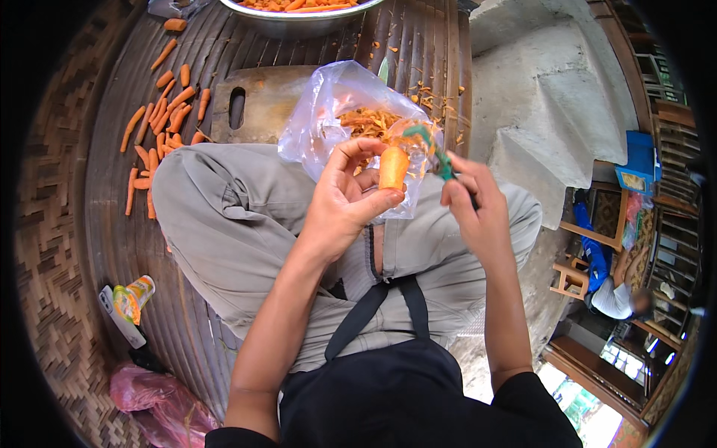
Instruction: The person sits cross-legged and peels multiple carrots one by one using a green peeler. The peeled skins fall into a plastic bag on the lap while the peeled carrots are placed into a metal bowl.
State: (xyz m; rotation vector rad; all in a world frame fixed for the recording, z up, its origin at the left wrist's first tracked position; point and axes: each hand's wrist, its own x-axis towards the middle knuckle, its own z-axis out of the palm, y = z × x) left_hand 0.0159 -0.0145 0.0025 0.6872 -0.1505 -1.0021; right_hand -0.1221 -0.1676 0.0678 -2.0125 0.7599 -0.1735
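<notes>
Between the thumb and fingers of my left hand [350,193] is a short, thick piece of carrot [394,168], held upright with its surface peeled smooth. My right hand [476,201] grips a green-handled peeler [440,159]; its head is blurred and sits just beyond the carrot piece, apart from it. Under both hands a clear plastic bag [313,120] lies open in front of my crossed legs, with a heap of carrot peelings [369,124] inside. Part of the bag rests over a wooden cutting board [257,101] with a slotted handle.
Many loose carrots [179,101] lie left on the bamboo-slat platform [117,224]. A metal basin [302,19] of cut carrots stands ahead. Phone [120,316], snack packet [140,288] and pink plastic bag [162,403] lie lower left. Concrete steps [582,84] adjoin the right edge; a person [613,299] sits beyond.
</notes>
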